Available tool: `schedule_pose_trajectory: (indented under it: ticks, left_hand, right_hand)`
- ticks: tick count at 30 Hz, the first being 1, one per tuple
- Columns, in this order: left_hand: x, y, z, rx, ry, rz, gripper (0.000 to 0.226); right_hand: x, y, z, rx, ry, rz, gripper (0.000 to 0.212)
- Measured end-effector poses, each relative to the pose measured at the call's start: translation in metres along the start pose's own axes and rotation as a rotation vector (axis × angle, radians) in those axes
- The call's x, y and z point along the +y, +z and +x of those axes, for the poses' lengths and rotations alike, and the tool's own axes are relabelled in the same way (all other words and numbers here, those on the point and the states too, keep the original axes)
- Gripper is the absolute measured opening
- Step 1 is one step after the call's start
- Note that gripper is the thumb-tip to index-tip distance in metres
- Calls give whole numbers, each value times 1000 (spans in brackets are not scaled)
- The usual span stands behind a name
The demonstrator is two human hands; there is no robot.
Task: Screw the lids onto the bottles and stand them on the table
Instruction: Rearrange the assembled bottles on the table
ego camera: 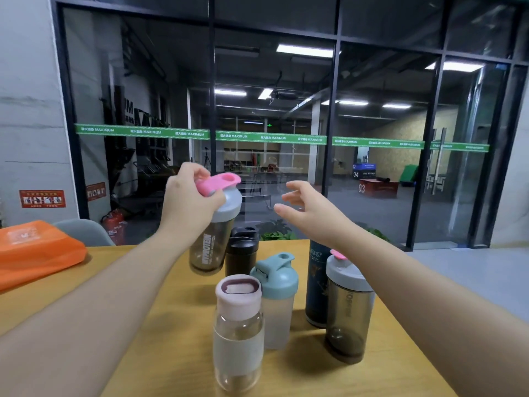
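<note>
Your left hand point(190, 200) holds the smoky shaker point(210, 239) by its grey lid point(230, 206), tilted, in the air above the table point(160, 325). Right hand point(310, 209) hovers beside it, fingers spread, holding nothing. Risk: the lid may not be fully tight (cannot tell), so the body could drop. Black bottle point(242, 252) and teal-lidded shaker point(276, 299) stand close beneath, crowding any landing spot.

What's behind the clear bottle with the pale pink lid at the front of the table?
Directly behind the clear bottle with the pale pink lid stands a frosted shaker with a teal lid, and farther back a black shaker. The pink lid covers the frosted shaker's lower left side.
</note>
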State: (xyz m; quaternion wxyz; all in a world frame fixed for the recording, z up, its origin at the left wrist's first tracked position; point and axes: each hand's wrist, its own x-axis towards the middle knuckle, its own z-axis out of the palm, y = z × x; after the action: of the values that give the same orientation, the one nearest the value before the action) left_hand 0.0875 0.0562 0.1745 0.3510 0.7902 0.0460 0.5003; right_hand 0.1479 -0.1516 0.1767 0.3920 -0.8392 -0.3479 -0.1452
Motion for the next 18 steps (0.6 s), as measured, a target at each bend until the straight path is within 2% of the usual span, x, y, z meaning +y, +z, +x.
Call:
schedule_pose_trajectory:
  ticks: [4, 9, 13, 16, 18]
  left_hand:
    - [36, -15, 11, -10, 103, -143, 26]
    - [70, -24, 24, -56, 113, -365, 20]
    - [85, -25, 23, -168, 60, -570, 19]
    - [91, -22, 18, -297, 13, -643, 19]
    - [93, -18, 13, -397, -21, -671, 18]
  right_hand:
    - [-17, -12, 4, 0, -14, 227, 70]
    - [-28, -25, 3, -17, -31, 440, 68]
    - [-29, -32, 1, -59, 4, 570, 69]
    - [-30, -35, -6, -165, 23, 654, 48]
    - [-24, -36, -11, -225, 67, 704, 55]
